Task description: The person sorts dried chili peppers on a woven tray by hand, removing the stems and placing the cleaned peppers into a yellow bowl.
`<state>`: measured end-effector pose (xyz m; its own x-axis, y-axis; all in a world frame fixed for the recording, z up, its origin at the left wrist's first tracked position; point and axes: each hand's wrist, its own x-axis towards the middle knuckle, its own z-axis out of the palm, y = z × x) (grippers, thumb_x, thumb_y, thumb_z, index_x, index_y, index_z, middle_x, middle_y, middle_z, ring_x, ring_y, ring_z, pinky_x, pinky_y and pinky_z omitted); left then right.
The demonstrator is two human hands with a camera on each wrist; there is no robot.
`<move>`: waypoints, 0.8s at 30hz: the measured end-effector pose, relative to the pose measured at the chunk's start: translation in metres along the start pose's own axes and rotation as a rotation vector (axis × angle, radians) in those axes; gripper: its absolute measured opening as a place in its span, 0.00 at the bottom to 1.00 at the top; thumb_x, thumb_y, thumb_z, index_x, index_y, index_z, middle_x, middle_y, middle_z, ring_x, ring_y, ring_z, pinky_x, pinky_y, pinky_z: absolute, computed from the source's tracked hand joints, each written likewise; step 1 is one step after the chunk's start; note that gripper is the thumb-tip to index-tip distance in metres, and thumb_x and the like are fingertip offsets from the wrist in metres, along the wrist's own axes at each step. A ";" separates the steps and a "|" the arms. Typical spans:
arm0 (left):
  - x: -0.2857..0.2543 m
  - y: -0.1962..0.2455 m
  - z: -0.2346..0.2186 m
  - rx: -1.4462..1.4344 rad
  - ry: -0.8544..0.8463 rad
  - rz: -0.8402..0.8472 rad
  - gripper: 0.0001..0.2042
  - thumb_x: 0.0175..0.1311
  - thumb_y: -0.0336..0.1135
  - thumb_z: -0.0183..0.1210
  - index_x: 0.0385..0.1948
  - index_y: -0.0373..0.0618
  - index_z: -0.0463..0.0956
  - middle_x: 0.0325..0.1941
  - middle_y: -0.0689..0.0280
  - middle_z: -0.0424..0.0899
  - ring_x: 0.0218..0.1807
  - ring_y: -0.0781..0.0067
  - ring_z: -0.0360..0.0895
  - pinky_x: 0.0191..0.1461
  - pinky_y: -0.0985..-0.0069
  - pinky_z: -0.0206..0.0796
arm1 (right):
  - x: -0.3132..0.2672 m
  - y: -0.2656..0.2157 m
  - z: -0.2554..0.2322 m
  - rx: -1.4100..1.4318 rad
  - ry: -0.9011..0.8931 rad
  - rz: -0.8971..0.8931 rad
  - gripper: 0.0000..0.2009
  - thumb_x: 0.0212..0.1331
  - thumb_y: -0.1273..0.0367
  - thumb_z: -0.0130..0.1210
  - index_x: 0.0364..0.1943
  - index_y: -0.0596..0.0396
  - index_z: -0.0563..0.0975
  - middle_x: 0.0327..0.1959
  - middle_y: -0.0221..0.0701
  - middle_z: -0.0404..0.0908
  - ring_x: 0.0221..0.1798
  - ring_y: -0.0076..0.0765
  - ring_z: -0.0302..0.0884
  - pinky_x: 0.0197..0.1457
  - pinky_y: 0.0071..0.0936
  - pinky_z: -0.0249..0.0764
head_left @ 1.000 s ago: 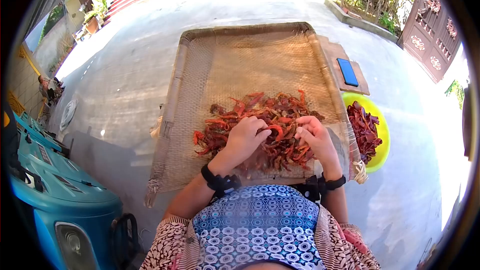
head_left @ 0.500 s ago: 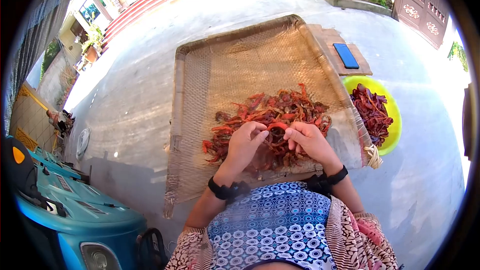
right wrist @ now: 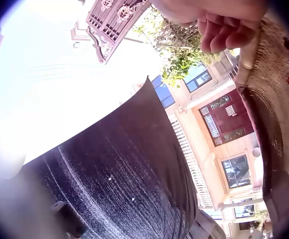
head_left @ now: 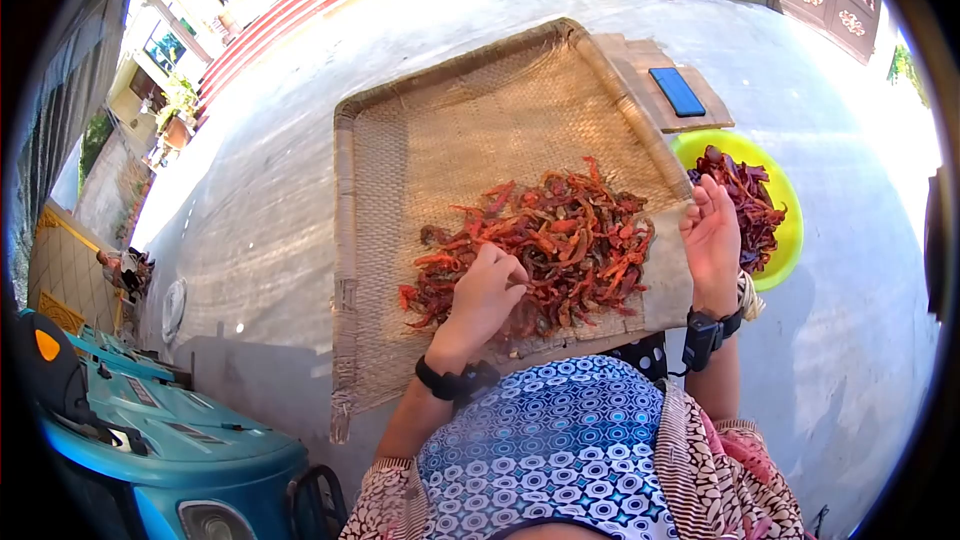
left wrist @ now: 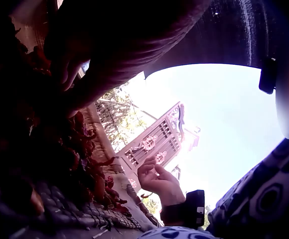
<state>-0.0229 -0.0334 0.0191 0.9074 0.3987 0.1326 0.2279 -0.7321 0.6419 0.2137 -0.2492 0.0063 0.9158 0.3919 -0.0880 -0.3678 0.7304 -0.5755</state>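
Dried red peppers lie in a loose pile on a woven tray. My left hand is at the pile's near left side, fingers bent down; whether they pinch a pepper cannot be made out. In the left wrist view that hand is dark, its fingertips among the peppers. My right hand is raised at the near edge of a yellow-green bowl, which holds darker red pieces. Its fingers are loosely bent, with nothing visible in them; the right wrist view shows these fingers hanging relaxed.
A blue phone lies on a flat board right of the tray. A teal vehicle stands at the lower left. Farther off are a seated person, red steps and a brown gate.
My right hand has moved away from my left, off the pile to the bowl. The red pepper between both hands is no longer seen there. The head view has shifted.
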 end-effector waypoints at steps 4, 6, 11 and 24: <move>0.004 0.014 -0.009 -0.089 0.057 -0.039 0.05 0.58 0.25 0.61 0.34 0.40 0.77 0.35 0.67 0.73 0.35 0.77 0.74 0.41 0.78 0.68 | -0.017 0.030 0.010 -0.508 -0.337 0.067 0.12 0.69 0.63 0.49 0.49 0.54 0.74 0.33 0.24 0.77 0.30 0.20 0.71 0.35 0.19 0.69; 0.006 0.013 -0.006 -0.257 0.145 -0.019 0.04 0.61 0.26 0.60 0.35 0.40 0.75 0.34 0.67 0.75 0.34 0.79 0.74 0.39 0.79 0.69 | -0.025 0.043 0.023 -0.750 -0.538 0.114 0.11 0.68 0.64 0.51 0.48 0.55 0.74 0.33 0.25 0.78 0.32 0.20 0.74 0.36 0.18 0.70; 0.007 0.014 -0.005 -0.725 0.161 -0.154 0.06 0.67 0.29 0.58 0.40 0.41 0.72 0.34 0.68 0.79 0.33 0.82 0.76 0.36 0.83 0.71 | -0.050 0.068 0.052 -1.125 -0.784 0.004 0.13 0.64 0.63 0.56 0.46 0.57 0.76 0.29 0.30 0.82 0.32 0.28 0.79 0.37 0.24 0.73; 0.013 -0.014 -0.005 -0.406 0.284 -0.161 0.08 0.64 0.28 0.58 0.43 0.40 0.74 0.36 0.65 0.79 0.34 0.77 0.77 0.38 0.79 0.71 | -0.050 0.066 0.050 -1.037 -0.647 0.162 0.12 0.69 0.62 0.49 0.35 0.56 0.77 0.21 0.24 0.75 0.25 0.18 0.73 0.28 0.17 0.69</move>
<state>-0.0162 -0.0151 0.0159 0.7277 0.6642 0.1711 0.1505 -0.3981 0.9049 0.1359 -0.1919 0.0134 0.5144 0.8570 0.0301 0.1024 -0.0266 -0.9944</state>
